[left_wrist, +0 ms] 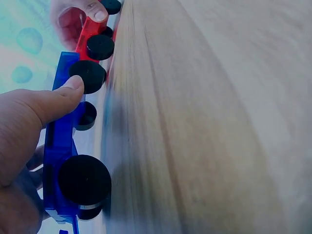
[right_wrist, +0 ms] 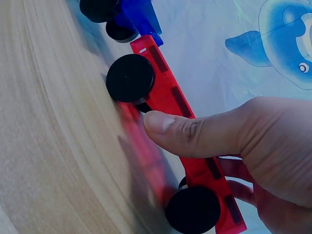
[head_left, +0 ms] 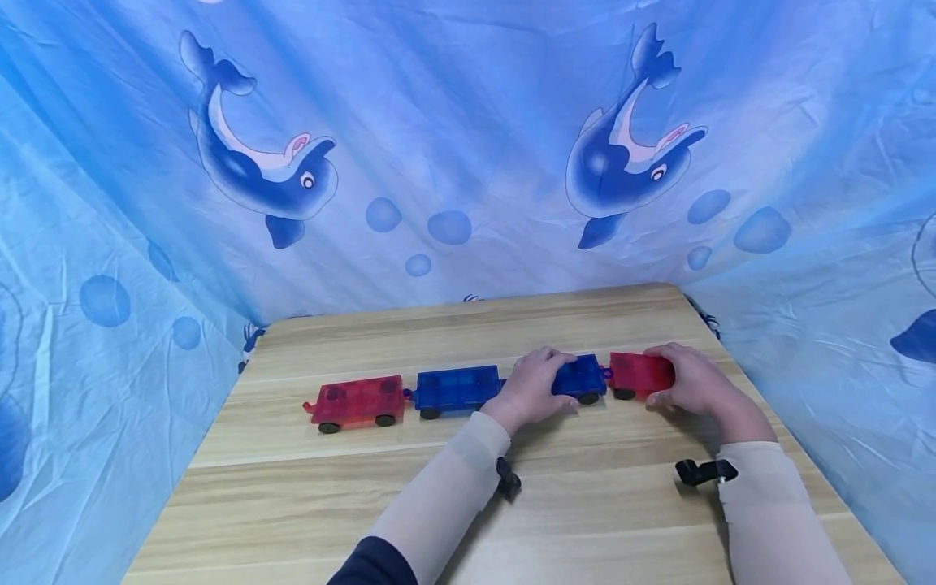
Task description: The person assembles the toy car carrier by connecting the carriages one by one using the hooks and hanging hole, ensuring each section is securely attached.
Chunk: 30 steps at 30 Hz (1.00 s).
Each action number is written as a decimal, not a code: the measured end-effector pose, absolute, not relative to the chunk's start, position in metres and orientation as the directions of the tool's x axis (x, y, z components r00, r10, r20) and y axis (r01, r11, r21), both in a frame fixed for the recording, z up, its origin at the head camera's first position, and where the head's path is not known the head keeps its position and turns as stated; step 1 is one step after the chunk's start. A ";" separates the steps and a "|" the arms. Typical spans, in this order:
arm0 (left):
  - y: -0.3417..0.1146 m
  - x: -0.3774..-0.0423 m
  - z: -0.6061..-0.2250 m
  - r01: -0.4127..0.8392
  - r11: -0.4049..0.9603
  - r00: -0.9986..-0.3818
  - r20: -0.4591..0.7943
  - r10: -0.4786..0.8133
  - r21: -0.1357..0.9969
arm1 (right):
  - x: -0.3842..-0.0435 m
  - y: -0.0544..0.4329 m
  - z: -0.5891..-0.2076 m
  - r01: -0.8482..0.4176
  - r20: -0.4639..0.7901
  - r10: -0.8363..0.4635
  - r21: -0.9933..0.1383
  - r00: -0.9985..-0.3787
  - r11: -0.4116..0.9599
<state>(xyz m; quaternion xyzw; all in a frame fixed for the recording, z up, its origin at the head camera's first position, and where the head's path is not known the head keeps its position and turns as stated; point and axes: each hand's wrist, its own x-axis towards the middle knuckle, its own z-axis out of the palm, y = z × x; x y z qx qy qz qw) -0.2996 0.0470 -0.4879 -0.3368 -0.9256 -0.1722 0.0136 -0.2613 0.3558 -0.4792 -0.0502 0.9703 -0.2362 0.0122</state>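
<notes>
A row of translucent toy train cars with black wheels stretches across the wooden table. At its left end is a red car (head_left: 358, 400), hooked to a blue car (head_left: 457, 388). My left hand (head_left: 532, 385) grips a second blue car (head_left: 582, 378) across its width, its thumb beside a wheel in the left wrist view. My right hand (head_left: 691, 379) holds the red car (head_left: 634, 372) at the right end; the right wrist view shows the thumb on the near side (right_wrist: 195, 134) and fingers behind. Those two held cars meet at a small coupling. My left hand hides the link between the blue cars.
The wooden table (head_left: 409, 504) has its far edge near a blue cloth backdrop (head_left: 468, 122) printed with dolphins and bubbles. Similar cloth hangs at the left and right sides. A small black device (head_left: 705, 472) is strapped at the right wrist.
</notes>
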 end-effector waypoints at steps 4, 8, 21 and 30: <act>0.047 -0.300 -0.488 0.627 0.712 -0.773 0.142 0.618 0.316 | -0.261 0.357 -0.478 -0.105 0.008 -0.114 -0.458 -0.993 0.883; 0.046 -0.300 -0.488 0.620 0.712 -0.778 0.140 0.612 0.329 | -0.260 0.359 -0.477 -0.112 0.009 -0.121 -0.458 -0.993 0.882; 0.048 -0.304 -0.491 0.624 0.730 -0.780 0.159 0.605 0.279 | -0.261 0.359 -0.480 -0.123 0.010 -0.134 -0.466 -0.991 0.876; 0.050 -0.304 -0.490 0.612 0.752 -0.790 0.140 0.597 0.245 | -0.262 0.361 -0.481 -0.144 0.021 -0.151 -0.467 -0.988 0.872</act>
